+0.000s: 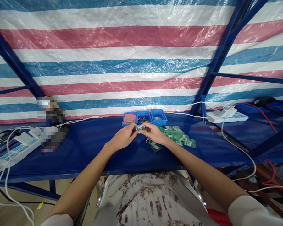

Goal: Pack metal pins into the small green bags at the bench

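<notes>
Over the blue table [89, 147], my left hand [124, 137] and my right hand [153, 133] meet fingertip to fingertip on a small green and grey part [139, 127]. Both hands pinch it, just in front of three small blue bins [145, 117]. The left bin shows a pink lining, the middle one small dark metal pieces, the right one something green. A heap of small green plastic bags [179, 137] lies under and to the right of my right wrist.
A white power strip [16, 149] with tangled white cables lies at the left, another power strip [227, 116] at the right. A blurred object [52, 125] stands left of the bins. Blue frame posts and a striped tarp close the back. Red wires hang at the right.
</notes>
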`<state>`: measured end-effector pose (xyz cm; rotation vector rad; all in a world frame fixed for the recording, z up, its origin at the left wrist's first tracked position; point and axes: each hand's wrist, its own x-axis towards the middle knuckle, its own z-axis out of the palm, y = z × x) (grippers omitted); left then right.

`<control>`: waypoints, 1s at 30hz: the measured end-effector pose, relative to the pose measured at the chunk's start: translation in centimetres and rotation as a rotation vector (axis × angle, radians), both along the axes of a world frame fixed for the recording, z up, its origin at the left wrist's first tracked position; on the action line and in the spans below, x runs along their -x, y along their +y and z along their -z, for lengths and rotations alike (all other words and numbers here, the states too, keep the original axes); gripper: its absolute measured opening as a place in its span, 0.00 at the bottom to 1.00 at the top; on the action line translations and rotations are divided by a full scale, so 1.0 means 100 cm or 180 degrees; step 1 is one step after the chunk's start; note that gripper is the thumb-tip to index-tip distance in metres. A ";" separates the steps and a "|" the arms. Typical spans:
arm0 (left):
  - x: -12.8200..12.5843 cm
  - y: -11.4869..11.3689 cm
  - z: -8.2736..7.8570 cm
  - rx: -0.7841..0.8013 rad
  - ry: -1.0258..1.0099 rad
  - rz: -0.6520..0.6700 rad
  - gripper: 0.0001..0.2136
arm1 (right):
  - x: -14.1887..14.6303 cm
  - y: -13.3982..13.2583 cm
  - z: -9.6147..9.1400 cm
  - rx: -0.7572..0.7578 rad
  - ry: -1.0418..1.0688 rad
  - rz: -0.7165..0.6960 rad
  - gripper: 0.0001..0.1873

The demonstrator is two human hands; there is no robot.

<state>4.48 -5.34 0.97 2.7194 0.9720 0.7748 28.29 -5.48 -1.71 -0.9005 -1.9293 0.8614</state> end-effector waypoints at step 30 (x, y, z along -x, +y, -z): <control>-0.005 0.002 0.002 -0.0192 -0.0081 0.0100 0.24 | -0.012 -0.003 0.001 0.0173 0.0506 0.0565 0.23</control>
